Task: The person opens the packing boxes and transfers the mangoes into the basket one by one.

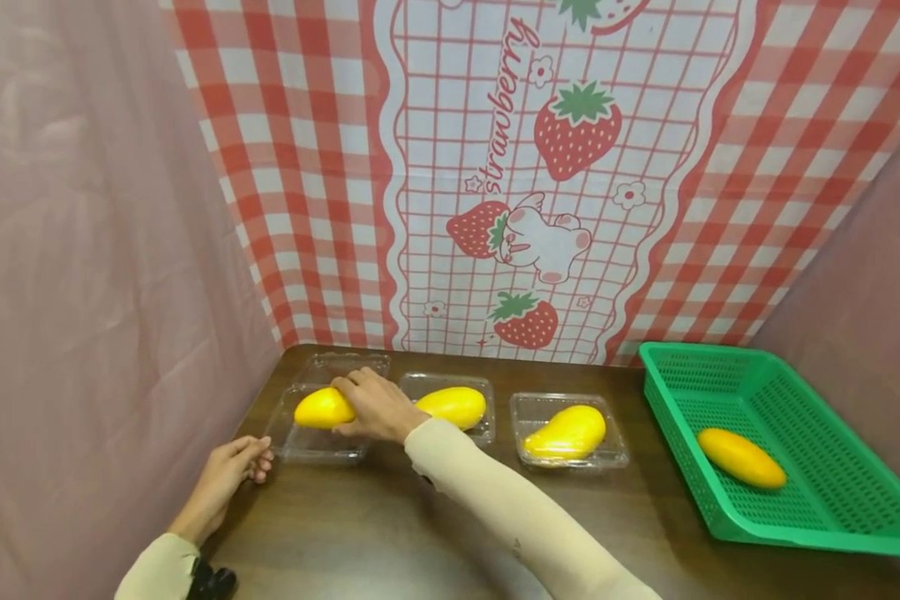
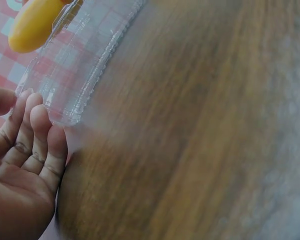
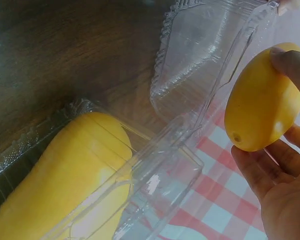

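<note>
Mango (image 1: 322,408), at the open clear container (image 1: 322,455); contact with its base cannot be told. The right hand (image 1: 378,406) has its fingers clamped round the fruit; the left hand (image 1: 232,475) pinches the container's edge. Best practice, presumably: steady that edge, lower gently, release once settled on the desk (image 1: 390,533).

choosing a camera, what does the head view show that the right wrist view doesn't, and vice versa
Only the head view: the green basket, the mango in it, the rightmost container and the strawberry prints.

Only the right wrist view: the dark spot on the end of the held mango and the palm side of the right hand.

Both: that hand holding its mango, the open container, the middle container with a mango inside, the table and the checked cloth.
</note>
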The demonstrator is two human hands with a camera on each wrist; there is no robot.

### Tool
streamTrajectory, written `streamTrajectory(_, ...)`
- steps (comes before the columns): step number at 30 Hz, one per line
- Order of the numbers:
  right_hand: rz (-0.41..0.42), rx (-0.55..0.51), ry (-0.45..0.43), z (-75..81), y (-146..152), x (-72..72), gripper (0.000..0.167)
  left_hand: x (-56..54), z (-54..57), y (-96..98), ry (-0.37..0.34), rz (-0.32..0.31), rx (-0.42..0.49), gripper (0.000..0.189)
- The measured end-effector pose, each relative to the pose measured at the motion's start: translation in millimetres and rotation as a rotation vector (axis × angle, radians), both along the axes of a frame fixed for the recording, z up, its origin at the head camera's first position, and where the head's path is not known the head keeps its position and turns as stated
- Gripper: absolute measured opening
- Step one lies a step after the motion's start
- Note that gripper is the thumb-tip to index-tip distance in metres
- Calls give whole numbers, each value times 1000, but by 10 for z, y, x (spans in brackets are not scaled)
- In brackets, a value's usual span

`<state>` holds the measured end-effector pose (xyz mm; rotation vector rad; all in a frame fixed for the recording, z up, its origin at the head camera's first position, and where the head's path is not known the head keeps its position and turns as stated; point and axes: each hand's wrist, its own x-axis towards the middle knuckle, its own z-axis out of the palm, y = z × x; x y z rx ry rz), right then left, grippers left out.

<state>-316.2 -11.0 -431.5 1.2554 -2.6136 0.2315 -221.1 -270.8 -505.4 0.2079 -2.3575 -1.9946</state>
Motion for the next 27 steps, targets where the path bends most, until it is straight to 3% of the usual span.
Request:
streamTrajectory(10, -24, -60, -57, 88, 53, 50, 68, 30, -38, 24, 3, -5, 15, 36)
streamTrajectory(27, -35, -63, -38, 224, 240, 45, 68, 10, 2, 1, 7, -7, 14, 35)
